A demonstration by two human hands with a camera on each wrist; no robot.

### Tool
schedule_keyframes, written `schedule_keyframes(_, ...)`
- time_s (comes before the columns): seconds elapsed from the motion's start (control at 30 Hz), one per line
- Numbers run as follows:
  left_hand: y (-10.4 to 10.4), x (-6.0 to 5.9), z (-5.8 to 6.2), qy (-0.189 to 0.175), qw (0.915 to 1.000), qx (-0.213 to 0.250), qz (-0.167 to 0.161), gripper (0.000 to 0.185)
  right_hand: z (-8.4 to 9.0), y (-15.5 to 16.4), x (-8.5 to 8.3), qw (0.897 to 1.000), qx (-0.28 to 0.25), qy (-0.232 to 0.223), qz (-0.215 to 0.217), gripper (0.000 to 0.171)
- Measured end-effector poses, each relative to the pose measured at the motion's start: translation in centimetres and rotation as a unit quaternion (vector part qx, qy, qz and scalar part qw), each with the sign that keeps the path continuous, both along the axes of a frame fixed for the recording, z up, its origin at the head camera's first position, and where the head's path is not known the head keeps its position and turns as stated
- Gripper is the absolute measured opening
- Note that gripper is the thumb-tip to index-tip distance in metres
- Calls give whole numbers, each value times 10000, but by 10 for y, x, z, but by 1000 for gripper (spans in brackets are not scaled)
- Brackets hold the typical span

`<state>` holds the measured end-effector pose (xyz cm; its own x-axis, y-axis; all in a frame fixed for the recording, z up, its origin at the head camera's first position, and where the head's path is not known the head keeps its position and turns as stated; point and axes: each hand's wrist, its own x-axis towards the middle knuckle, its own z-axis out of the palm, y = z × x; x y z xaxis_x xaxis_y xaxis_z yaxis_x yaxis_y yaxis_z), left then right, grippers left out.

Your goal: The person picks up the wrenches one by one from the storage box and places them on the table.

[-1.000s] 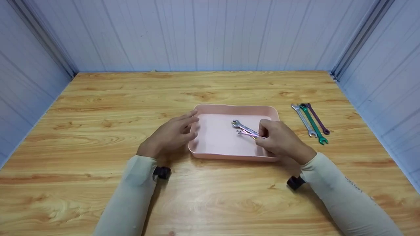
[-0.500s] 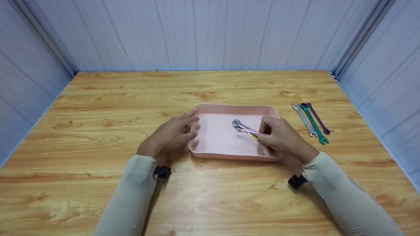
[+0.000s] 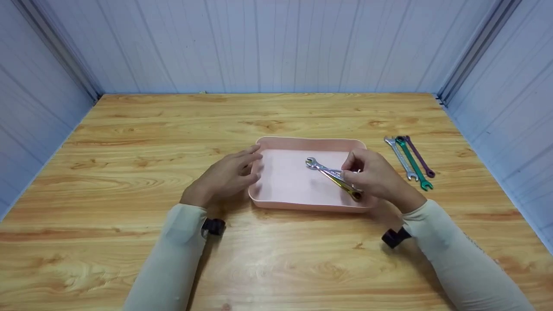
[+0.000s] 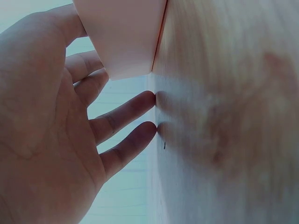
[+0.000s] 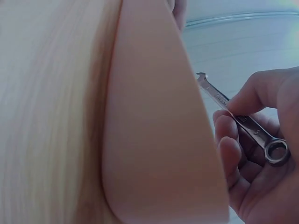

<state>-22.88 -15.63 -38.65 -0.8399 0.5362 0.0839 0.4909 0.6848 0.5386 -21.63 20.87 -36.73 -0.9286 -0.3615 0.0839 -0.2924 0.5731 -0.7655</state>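
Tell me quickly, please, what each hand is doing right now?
Left hand: open, fingers resting against the tray.
Right hand: holding a wrench over the tray.

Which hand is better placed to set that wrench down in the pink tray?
Right. The right hand already pinches the wrench above the pink tray, open end toward the tray's middle. The left hand rests open against the tray's left wall, holding nothing, so it would probably serve best steadying the tray.
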Motion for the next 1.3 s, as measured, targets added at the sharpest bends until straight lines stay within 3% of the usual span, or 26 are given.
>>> schedule_keyframes(0.57, 0, 1, 1, 10, 10000, -37, 17, 54, 4, 11, -4, 9952, -792, -564, -96, 8)
schedule_keyframes(0.9, 1, -1, -1, -68, 9999, -62, 47, 53, 1, 16, -9, 9887, -1377, -579, -116, 12)
schedule_keyframes(1.1, 0, -1, 0, -76, 9999, -71, 58, 53, 4, 21, -11, 9812, -1740, -771, -320, 12)
schedule_keyframes(1.3, 1, -1, 0, -85, 9999, -64, 71, 53, 4, 27, -14, 9624, -2340, -1282, -508, 17)
